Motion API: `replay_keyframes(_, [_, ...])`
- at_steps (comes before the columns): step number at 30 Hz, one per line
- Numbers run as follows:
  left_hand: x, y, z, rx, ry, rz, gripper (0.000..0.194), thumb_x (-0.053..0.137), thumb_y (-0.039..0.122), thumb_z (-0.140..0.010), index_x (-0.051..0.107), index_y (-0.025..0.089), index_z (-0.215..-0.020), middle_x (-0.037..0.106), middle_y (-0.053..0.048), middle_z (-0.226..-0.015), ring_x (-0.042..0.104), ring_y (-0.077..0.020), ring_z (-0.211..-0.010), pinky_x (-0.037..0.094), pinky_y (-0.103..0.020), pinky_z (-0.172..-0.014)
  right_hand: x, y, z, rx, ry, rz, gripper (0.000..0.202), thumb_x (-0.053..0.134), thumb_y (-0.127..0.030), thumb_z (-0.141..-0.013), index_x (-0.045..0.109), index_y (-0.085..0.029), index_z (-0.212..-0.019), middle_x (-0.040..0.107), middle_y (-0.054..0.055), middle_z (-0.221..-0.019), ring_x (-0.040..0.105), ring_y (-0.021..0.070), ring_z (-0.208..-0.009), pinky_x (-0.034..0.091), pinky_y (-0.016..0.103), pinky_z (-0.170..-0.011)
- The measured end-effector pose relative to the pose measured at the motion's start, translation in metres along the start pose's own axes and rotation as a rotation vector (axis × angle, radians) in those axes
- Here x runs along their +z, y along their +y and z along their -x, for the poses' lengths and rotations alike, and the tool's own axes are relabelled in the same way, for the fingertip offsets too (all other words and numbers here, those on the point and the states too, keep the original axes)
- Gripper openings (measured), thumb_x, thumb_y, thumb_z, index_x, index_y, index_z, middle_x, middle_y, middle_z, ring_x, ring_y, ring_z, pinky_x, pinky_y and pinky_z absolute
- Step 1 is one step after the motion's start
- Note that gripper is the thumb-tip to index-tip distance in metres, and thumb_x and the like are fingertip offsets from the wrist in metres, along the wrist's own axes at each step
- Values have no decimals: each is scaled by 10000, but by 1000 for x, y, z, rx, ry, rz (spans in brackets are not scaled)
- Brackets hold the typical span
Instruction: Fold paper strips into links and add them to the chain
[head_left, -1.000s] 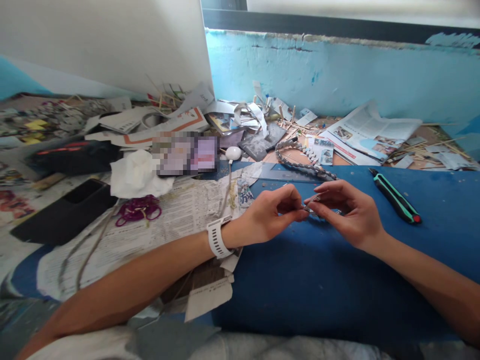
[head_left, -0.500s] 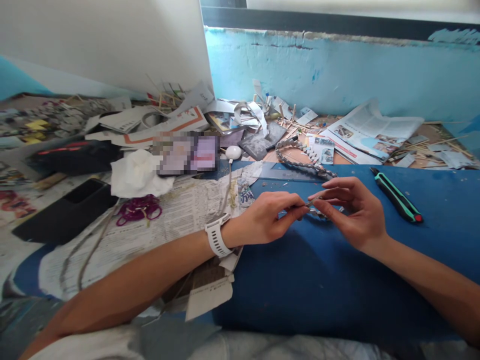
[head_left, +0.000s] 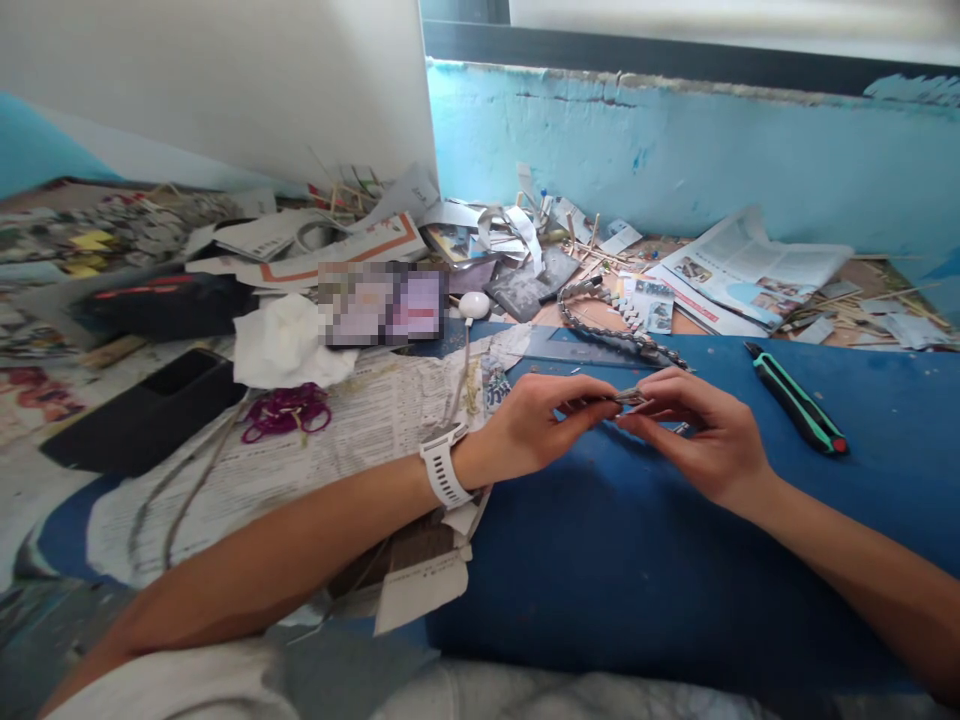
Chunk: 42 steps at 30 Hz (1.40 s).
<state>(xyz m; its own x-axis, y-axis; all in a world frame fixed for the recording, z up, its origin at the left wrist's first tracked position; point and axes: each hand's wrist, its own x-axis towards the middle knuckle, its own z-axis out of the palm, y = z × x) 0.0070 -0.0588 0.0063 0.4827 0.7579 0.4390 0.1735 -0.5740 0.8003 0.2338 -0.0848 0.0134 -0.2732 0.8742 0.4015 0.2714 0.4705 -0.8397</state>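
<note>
A small grey folded paper piece is pinched between my two hands over the blue board. My left hand, with a white watch on its wrist, grips it from the left with thumb and fingers. From the right, the thumb and fingertips of my right hand close on the same piece. A woven chain of folded paper curves on the table just beyond my hands. A bit of similar chain shows below the right fingers, mostly hidden, so I cannot tell whether it joins the held piece.
A green and black utility knife lies right of my hands on the blue board. Left are purple cord, white tissue, a black case and a phone. Paper scraps and thin sticks line the wall.
My fingers have shifted around the paper piece, and the right fingers have drawn in closer to the left ones. The whole view has moved slightly.
</note>
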Motion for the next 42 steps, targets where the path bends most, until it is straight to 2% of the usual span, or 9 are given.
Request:
replay_keyframes(4, [3, -1, 1, -35, 10, 18, 200, 704, 276, -962, 777, 174, -1119, 778, -28, -813, 691, -95, -604, 564, -191, -600, 2, -3, 1, -41, 34, 43, 201, 820, -205, -872, 766, -277, -1052, 742, 7, -1012, 746, 146, -883, 660, 239, -777])
replay_keyframes(9, [3, -1, 2, -30, 12, -51, 203, 721, 265, -948, 791, 188, -1123, 783, -19, -793, 667, -87, -581, 546, -192, -590, 5, -3, 3, -24, 62, 46, 154, 818, -201, -872, 757, -255, -1003, 752, 13, -968, 744, 146, -833, 662, 243, -748])
replay_keyframes(17, [1, -5, 4, -46, 11, -53, 226, 723, 285, -941, 794, 200, -1139, 818, -50, -912, 737, -131, -716, 577, -217, -647, 7, -5, 1, -63, 27, 56, 141, 798, -214, -885, 767, -264, -1013, 739, 30, -977, 736, 165, -842, 665, 278, -719])
replay_keyframes(19, [1, -7, 3, -118, 12, 63, 273, 741, 298, -926, 780, 198, -1176, 820, -69, -985, 767, -161, -808, 610, -234, -693, 5, -5, 1, -105, 15, 107, 130, 781, -205, -898, 770, -269, -1011, 733, 36, -964, 731, 169, -826, 654, 283, -696])
replay_keyframes(23, [-1, -8, -3, -293, -26, 527, 410, 792, 314, -888, 725, 143, -1255, 786, -144, -1170, 778, -242, -1023, 655, -357, -901, -1, 0, 2, -258, 23, 297, 217, 740, -150, -915, 760, -294, -1076, 751, 40, -994, 743, 178, -828, 628, 304, -741])
replay_keyframes(27, [-2, -7, -7, -357, -37, 721, 380, 822, 293, -867, 736, 117, -1193, 793, -151, -1110, 786, -238, -965, 663, -391, -887, -6, 7, 3, -417, -57, 485, 306, 716, -106, -910, 743, -289, -1154, 771, 47, -1070, 762, 156, -808, 602, 255, -717])
replay_keyframes(33, [-1, -7, -7, -371, -3, 722, 262, 841, 283, -844, 766, 104, -1020, 788, -110, -1025, 771, -194, -914, 665, -331, -855, -9, 15, 4, -461, -177, 477, 440, 633, -98, -965, 667, -308, -1350, 768, 59, -1169, 774, 144, -862, 611, 241, -766])
replay_keyframes(39, [1, -10, -6, -362, 13, 674, 291, 882, 289, -795, 757, 127, -1003, 783, -78, -959, 767, -186, -899, 653, -311, -842, -10, 13, -1, -462, -247, 452, 288, 663, -155, -972, 743, -283, -1217, 787, 64, -1098, 768, 149, -783, 594, 248, -688])
replay_keyframes(42, [2, -10, -5, -339, 40, 625, 284, 880, 295, -795, 762, 129, -993, 786, -78, -942, 766, -183, -889, 648, -303, -830, -8, 10, -3, -381, -242, 383, 240, 685, -187, -966, 759, -284, -1171, 782, 62, -1098, 766, 159, -808, 604, 262, -721])
